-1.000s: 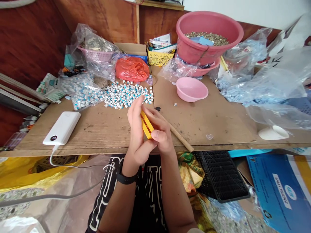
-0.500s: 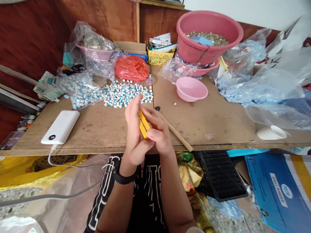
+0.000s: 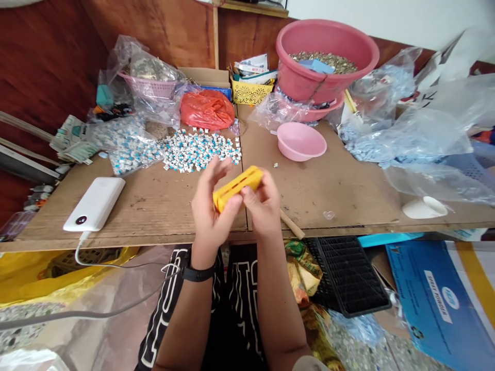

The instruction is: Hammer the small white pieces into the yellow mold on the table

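1. Yellow plastic fills my grip: I hold a slotted yellow holder (image 3: 237, 187) in both hands just above the near edge of the cardboard-covered table (image 3: 162, 206).
2. My left hand (image 3: 209, 208) is clamped on its lower-left end, thumb pressed on top, the other fingers spread upward behind it.
3. My right hand (image 3: 263, 206) is closed on its right end, thumb and forefinger pinching the bar.
4. The holder lies tilted, its right end higher, pointing to about two o'clock.
5. At twelve o'clock from the hands, well apart, a pile of small white-and-blue parts (image 3: 201, 150) is spread on the table.
6. At ten o'clock a white power bank (image 3: 95, 204) lies flat, its cable hanging off the edge.
7. At one o'clock stands a small pink bowl (image 3: 301, 140); behind it, a large pink basin (image 3: 327, 59) holds metal bits.
8. A wooden stick (image 3: 291, 224) pokes out just right of my right hand.
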Demonstrator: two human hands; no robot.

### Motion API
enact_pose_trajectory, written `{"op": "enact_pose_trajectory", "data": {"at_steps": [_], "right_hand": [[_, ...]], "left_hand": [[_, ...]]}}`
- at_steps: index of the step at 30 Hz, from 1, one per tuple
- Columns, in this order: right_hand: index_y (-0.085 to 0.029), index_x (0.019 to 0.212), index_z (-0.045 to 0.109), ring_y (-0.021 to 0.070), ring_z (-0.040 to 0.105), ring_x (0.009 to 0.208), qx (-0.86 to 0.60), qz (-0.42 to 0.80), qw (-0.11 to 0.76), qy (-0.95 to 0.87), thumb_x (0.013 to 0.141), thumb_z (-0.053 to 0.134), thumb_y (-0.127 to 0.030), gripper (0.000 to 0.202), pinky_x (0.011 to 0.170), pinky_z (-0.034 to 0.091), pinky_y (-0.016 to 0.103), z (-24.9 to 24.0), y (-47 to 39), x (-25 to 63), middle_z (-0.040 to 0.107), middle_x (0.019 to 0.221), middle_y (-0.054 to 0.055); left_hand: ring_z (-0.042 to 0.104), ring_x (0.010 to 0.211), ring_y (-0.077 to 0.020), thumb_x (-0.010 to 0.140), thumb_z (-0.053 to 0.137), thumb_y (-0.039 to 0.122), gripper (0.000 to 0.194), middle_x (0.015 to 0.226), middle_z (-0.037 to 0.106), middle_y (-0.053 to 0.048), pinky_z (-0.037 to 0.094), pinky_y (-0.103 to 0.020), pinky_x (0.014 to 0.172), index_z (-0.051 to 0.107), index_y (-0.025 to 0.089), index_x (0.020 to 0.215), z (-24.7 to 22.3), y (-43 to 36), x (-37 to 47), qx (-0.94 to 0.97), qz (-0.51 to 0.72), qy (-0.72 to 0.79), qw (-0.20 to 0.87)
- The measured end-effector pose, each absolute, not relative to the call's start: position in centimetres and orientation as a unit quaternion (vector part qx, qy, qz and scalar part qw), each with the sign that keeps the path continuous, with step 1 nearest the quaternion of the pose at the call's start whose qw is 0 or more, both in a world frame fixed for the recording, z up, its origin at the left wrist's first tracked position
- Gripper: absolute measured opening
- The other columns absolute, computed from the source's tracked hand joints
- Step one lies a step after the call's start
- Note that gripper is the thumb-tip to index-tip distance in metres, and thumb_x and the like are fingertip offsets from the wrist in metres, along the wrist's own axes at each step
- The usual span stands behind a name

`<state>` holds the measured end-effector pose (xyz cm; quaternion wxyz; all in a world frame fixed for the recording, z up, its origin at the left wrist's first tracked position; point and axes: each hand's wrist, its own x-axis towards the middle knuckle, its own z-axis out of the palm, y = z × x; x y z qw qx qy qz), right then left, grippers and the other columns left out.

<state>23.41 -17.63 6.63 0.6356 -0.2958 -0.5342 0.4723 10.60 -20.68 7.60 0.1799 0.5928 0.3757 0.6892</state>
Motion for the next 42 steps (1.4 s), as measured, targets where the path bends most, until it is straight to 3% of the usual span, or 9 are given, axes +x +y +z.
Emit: {"op": "enact_pose_trajectory", "data": {"at_steps": [3,9,14,22,28,31,36,40,42], "right_hand": [[-0.029,0.121,0.070,0.0226,0.075,0.098,-0.331,0.417,0.678,-0.508,0.093,0.094,-0.071,0.056,0.089,0.067,0.035,7.1,-18.1,23.7,0.074,0.107,0.002],[-0.029,0.127,0.071,0.0293,0.077,0.108,-0.311,0.368,0.665,-0.571,0.108,0.068,-0.080,0.054,0.096,0.067,0.044,8.7,-19.6,23.3,0.076,0.119,0.009],[-0.028,0.115,0.075,0.0273,0.078,0.092,-0.322,0.329,0.705,-0.539,0.115,0.062,-0.069,0.043,0.084,0.066,0.043,9.2,-20.4,23.3,0.077,0.102,0.007],[-0.029,0.107,0.078,0.0254,0.077,0.082,-0.355,0.327,0.704,-0.521,0.106,0.074,-0.073,0.044,0.074,0.065,0.041,10.1,-21.4,23.5,0.079,0.095,0.005],[-0.028,0.104,0.080,0.0238,0.075,0.076,-0.356,0.277,0.713,-0.537,0.109,0.073,-0.067,0.039,0.066,0.062,0.039,10.1,-21.3,23.6,0.080,0.090,0.004],[-0.028,0.105,0.079,0.0230,0.075,0.076,-0.350,0.269,0.716,-0.541,0.110,0.072,-0.069,0.042,0.067,0.062,0.038,10.1,-21.2,23.6,0.079,0.091,0.004],[-0.025,0.106,0.079,0.0211,0.075,0.077,-0.328,0.262,0.712,-0.563,0.112,0.071,-0.067,0.044,0.066,0.061,0.034,9.8,-20.5,24.0,0.078,0.091,0.004],[-0.025,0.108,0.079,0.0205,0.075,0.077,-0.319,0.278,0.701,-0.574,0.114,0.071,-0.063,0.039,0.066,0.061,0.033,9.1,-19.7,23.9,0.079,0.093,0.005],[-0.025,0.108,0.079,0.0207,0.075,0.078,-0.314,0.291,0.706,-0.564,0.114,0.072,-0.062,0.038,0.067,0.061,0.033,8.8,-19.5,23.7,0.080,0.093,0.005]], "left_hand": [[0.080,0.119,-0.0271,0.111,0.075,0.064,0.044,0.127,0.080,-0.011,0.067,-0.047,0.111,0.076,0.026,0.133,7.5,-20.2,10.5,0.531,0.729,0.408,0.145],[0.076,0.103,-0.0246,0.100,0.085,0.073,0.055,0.114,0.079,-0.007,0.067,-0.039,0.095,0.078,0.025,0.125,8.9,-21.0,9.8,0.551,0.702,0.406,0.197],[0.071,0.082,-0.0183,0.096,0.093,0.067,0.049,0.094,0.077,-0.003,0.063,-0.031,0.076,0.079,0.023,0.109,9.7,-21.8,10.1,0.549,0.697,0.389,0.249],[0.074,0.077,-0.0159,0.096,0.094,0.062,0.040,0.092,0.079,-0.001,0.062,-0.028,0.072,0.084,0.024,0.105,8.9,-22.1,11.2,0.489,0.743,0.377,0.257],[0.069,0.070,-0.0140,0.092,0.096,0.063,0.043,0.083,0.075,0.001,0.057,-0.026,0.066,0.082,0.024,0.097,8.7,-22.0,10.8,0.478,0.752,0.377,0.253],[0.070,0.073,-0.0143,0.095,0.094,0.064,0.043,0.088,0.076,0.000,0.057,-0.026,0.069,0.081,0.023,0.101,8.6,-22.1,10.7,0.497,0.739,0.375,0.255],[0.077,0.092,-0.0214,0.113,0.066,0.074,0.052,0.103,0.080,-0.006,0.063,-0.033,0.082,0.081,0.025,0.113,8.5,-21.9,10.4,0.533,0.717,0.374,0.248],[0.078,0.097,-0.0208,0.114,0.068,0.068,0.045,0.109,0.081,-0.007,0.064,-0.033,0.089,0.082,0.025,0.116,9.1,-21.7,10.5,0.538,0.714,0.412,0.175],[0.077,0.093,-0.0189,0.114,0.069,0.066,0.044,0.108,0.081,-0.006,0.063,-0.031,0.084,0.082,0.025,0.115,9.3,-21.8,10.7,0.532,0.715,0.424,0.159]]}}
